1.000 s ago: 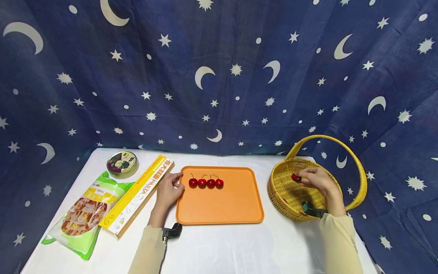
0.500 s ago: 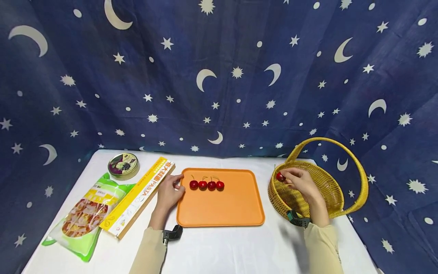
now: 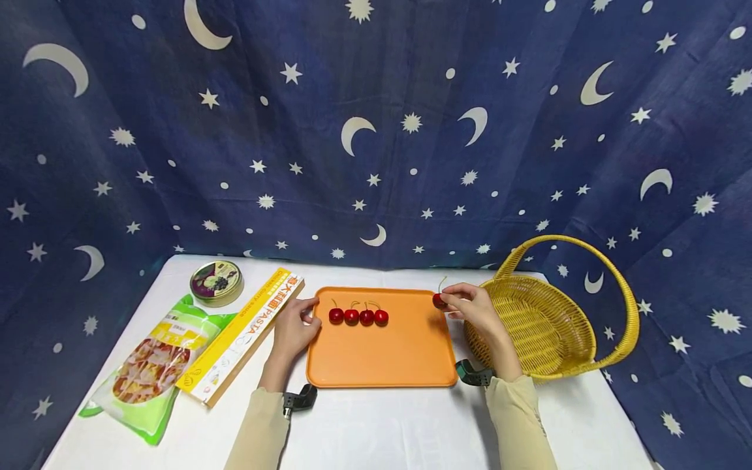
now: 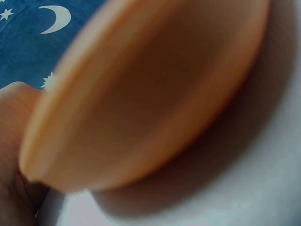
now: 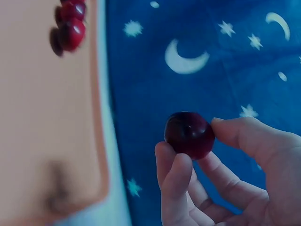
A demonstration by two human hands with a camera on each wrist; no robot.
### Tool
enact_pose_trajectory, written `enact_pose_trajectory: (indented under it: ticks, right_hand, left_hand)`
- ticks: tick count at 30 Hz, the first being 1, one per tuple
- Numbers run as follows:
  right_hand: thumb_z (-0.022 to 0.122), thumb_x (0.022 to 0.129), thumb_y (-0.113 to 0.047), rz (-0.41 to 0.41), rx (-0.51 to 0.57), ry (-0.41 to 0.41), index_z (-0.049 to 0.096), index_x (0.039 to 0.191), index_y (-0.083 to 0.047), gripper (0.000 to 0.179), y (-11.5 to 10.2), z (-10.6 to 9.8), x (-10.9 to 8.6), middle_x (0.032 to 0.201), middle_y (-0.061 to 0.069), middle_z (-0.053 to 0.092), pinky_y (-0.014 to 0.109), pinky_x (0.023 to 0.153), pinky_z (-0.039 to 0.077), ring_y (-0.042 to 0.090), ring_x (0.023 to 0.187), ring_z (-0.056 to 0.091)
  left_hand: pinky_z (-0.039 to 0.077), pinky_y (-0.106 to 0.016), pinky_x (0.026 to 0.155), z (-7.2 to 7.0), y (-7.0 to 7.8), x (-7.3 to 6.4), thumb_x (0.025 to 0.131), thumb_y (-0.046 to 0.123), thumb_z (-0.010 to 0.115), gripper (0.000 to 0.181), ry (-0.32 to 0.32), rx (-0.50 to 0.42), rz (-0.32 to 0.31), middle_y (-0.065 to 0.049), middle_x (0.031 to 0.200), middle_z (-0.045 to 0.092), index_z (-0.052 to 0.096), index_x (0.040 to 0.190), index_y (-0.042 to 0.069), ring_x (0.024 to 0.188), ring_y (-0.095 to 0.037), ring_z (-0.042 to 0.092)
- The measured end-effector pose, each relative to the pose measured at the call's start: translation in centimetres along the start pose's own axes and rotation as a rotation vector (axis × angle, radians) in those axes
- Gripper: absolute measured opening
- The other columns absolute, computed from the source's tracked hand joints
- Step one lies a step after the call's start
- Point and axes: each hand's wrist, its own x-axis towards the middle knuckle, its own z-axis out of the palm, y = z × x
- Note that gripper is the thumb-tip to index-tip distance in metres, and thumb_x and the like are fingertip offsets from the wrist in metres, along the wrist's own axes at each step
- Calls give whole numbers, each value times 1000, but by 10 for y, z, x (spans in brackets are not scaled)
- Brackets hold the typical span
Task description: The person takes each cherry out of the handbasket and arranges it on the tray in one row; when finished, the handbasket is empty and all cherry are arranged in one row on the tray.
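My right hand (image 3: 478, 312) pinches a dark red cherry (image 3: 438, 301) between thumb and fingertips, over the tray's upper right corner. The cherry's stem points up in the head view; in the right wrist view the round cherry (image 5: 189, 135) shows close up. At its left rim, the orange tray (image 3: 382, 359) is held by my left hand (image 3: 294, 329), thumb and index finger at the edge. On the tray several cherries (image 3: 359, 317) stand in a row toward the upper left, stems upward. The left wrist view is mostly filled by the blurred tray edge (image 4: 122, 117).
A yellow wicker basket (image 3: 529, 333) with a tall handle stands right of the tray, behind my right forearm. To the left lie a pasta box (image 3: 241, 336), a green food bag (image 3: 155, 365) and a round tin (image 3: 216, 282). A starry blue curtain (image 3: 399, 163) hangs behind.
My right hand has carried the cherry leftward out of the basket, past its rim, to above the tray's right side. My left hand has stayed at the tray's left edge.
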Motion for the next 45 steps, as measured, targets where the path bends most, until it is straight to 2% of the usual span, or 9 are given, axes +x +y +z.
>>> enact_pose_trajectory:
  ticks: [4, 7, 12, 16, 23, 32, 38, 45]
  right_hand:
    - [68, 90, -9, -10, -44, -1, 65, 107, 11, 27, 10, 25, 8, 88, 6, 70, 35, 66, 56, 24, 77, 71]
    - [69, 89, -8, 24, -40, 1, 67, 103, 8, 22, 20, 41, 15, 87, 6, 69, 38, 67, 56, 27, 78, 70]
    - [68, 88, -4, 87, 33, -9, 67, 101, 9, 19, 40, 63, 24, 82, 8, 71, 33, 63, 55, 19, 71, 67]
    - [69, 87, -4, 107, 38, -8, 67, 99, 10, 19, 48, 74, 27, 80, 7, 70, 27, 60, 52, 14, 66, 63]
    - [70, 85, -5, 148, -19, 40, 69, 93, 7, 14, 42, 85, 28, 73, 6, 67, 25, 56, 52, 12, 60, 62]
    - [68, 87, -7, 170, -59, 42, 71, 93, 5, 14, 42, 91, 28, 79, 8, 68, 27, 59, 51, 15, 66, 63]
    - [67, 87, -8, 158, -67, 63, 72, 94, 6, 16, 42, 94, 26, 87, 10, 68, 27, 60, 49, 17, 67, 59]
    - [65, 88, -8, 142, -77, 44, 72, 94, 4, 15, 44, 94, 26, 81, 9, 68, 27, 59, 48, 16, 66, 58]
  left_hand:
    - [45, -33, 67, 0, -1, 1, 71, 4, 70, 44, 15, 7, 28, -13, 98, 65, 72, 115, 1, 66, -14, 59]
    - [45, -33, 66, 1, -2, 2, 70, 4, 70, 45, 27, 7, 46, -13, 98, 65, 72, 114, 1, 65, -14, 58]
    - [45, -33, 65, 1, -3, 1, 68, 3, 71, 45, 45, 4, 60, -14, 97, 66, 72, 113, 0, 65, -15, 60]
    - [46, -34, 66, 2, -3, 1, 68, 2, 71, 45, 51, 7, 73, -13, 96, 67, 72, 112, -1, 65, -16, 60]
    - [45, -34, 68, 0, 0, 1, 69, 4, 71, 44, 29, 3, 31, -13, 97, 65, 72, 113, 2, 66, -15, 58]
    - [45, -34, 69, -1, 0, 1, 70, 4, 71, 44, 7, 10, 12, -13, 98, 65, 72, 114, 2, 67, -15, 57]
    - [44, -35, 69, -2, 0, 0, 71, 5, 71, 43, 7, 11, 5, -12, 96, 64, 72, 114, 3, 67, -15, 57]
    - [44, -34, 69, -1, 0, 1, 71, 5, 71, 42, 11, 12, 15, -12, 95, 64, 72, 113, 2, 67, -15, 56]
